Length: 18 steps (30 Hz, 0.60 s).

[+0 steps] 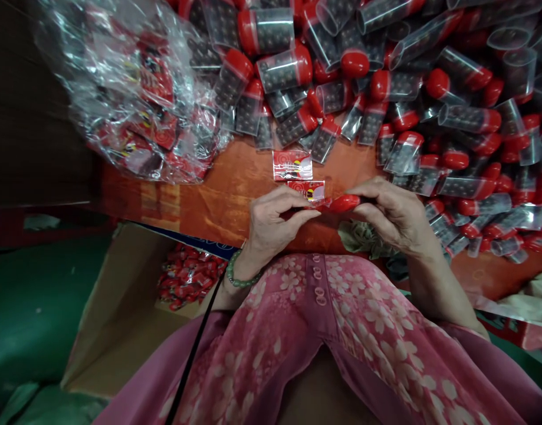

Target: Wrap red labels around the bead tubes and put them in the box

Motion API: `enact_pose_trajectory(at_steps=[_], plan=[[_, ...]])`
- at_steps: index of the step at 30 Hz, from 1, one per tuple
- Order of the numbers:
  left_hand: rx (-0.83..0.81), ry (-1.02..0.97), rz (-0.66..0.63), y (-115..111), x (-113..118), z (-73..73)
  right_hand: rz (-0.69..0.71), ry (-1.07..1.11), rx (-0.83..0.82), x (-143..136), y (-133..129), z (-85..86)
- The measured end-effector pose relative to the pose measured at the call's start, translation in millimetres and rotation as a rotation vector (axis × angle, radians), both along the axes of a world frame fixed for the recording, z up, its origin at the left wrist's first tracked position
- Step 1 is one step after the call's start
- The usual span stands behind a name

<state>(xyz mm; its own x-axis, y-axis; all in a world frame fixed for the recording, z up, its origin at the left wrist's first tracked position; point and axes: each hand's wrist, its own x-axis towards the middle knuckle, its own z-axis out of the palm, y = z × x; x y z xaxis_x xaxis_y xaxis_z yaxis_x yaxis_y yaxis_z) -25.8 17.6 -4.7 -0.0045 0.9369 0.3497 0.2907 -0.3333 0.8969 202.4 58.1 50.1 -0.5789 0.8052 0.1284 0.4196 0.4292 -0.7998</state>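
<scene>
Above the table's near edge, my left hand (277, 221), with a green bead bracelet (242, 271) at its wrist, is closed in a pinch. A small clear and reddish piece shows at its fingertips, too hidden to name. My right hand (392, 212) grips a rounded red cap (345, 203) between thumb and fingers, end-on to the left fingertips. Whether the cap joins the left hand's piece cannot be made out. Just beyond lie two small red printed cards (292, 165), the nearer one partly behind the left fingers.
Clear tubes with red caps and dark beads (398, 85) pile across the back and right of the orange table (235, 177). A clear plastic bag (142, 88) of red printed pieces sits at left. Below stands a cardboard box (115, 319) with small red items (191, 274). A crumpled cloth (363, 238) lies beside my right hand.
</scene>
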Motion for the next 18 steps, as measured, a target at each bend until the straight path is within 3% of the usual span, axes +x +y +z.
enact_pose_trajectory(at_steps=[10, 14, 18], plan=[[-0.039, 0.09, -0.127, -6.7, -4.4, -0.6, 0.274, -0.332, 0.146, -4.1, -1.8, 5.1], [-0.021, 0.129, -0.146, -7.6, -5.9, 0.9, 0.304, -0.441, 0.12, 1.0, -1.6, 13.2], [-0.001, 0.105, -0.135, -7.4, -6.9, 0.5, 0.242, -0.324, 0.058, 10.9, 0.6, 20.9]])
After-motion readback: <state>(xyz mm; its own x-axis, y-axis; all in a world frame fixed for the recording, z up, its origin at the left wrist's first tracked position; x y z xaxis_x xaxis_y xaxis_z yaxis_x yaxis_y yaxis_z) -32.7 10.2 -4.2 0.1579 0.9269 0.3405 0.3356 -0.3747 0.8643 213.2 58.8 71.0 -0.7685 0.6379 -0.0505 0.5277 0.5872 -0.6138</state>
